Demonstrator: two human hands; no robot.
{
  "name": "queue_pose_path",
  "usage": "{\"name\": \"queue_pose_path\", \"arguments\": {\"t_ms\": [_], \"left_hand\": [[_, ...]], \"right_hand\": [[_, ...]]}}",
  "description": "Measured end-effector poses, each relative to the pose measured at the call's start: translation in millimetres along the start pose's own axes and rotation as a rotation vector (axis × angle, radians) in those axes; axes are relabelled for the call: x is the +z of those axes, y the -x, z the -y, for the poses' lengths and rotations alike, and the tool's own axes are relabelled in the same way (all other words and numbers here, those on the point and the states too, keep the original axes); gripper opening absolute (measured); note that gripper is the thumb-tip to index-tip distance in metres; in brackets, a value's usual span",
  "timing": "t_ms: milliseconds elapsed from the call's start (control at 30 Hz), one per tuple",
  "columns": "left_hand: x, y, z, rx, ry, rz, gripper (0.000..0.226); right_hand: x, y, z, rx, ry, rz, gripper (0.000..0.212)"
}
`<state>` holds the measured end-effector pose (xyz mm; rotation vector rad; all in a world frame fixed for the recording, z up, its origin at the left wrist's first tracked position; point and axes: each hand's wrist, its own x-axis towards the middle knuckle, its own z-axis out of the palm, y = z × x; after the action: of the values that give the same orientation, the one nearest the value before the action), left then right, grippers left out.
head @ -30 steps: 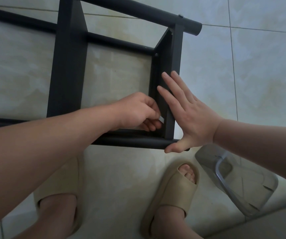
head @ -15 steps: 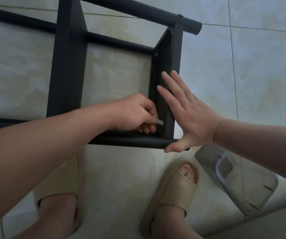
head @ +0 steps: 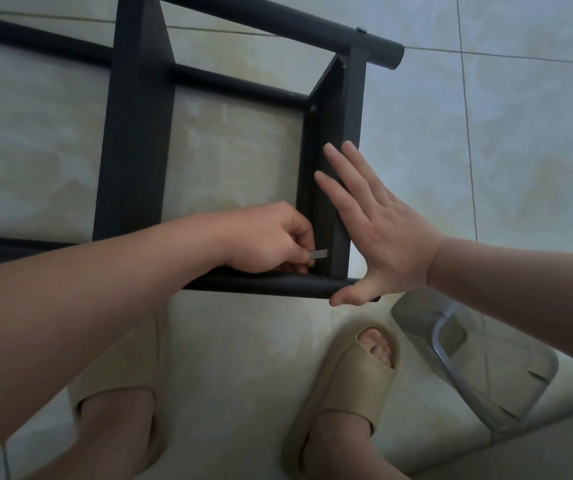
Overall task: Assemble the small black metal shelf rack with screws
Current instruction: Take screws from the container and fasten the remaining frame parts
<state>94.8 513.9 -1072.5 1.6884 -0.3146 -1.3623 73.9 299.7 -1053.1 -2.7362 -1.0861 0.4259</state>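
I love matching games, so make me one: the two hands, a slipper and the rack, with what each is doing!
Things: 1 left hand; 2 right hand; 3 beige slipper; 4 black rack.
States: A worn on a foot; B stands over the tiled floor; C pinches a small silver tool; D pressed flat against the rack's side.
Pairs: 1-C; 2-D; 3-A; 4-B.
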Motion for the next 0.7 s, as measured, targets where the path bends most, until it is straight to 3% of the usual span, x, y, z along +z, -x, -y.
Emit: {"name": "queue_pose_path", "arguments": {"t_ms": [367,567,700], "left_hand": [[-3,3,0,0.016,-0.18,0.049,0.02],[-12,7,4,0.038,-0.034,-0.025,0.006],[-13,6,-1,0.093,-0.13,-0.131,0.015]], "right_hand": [[-2,1,0,0.003,0.002,0.007,0.137],[0,0,0,-0.009,-0.007,-0.006,0.136],[0,1,0,-0.009,-0.005,-0.007,0.136]]}}
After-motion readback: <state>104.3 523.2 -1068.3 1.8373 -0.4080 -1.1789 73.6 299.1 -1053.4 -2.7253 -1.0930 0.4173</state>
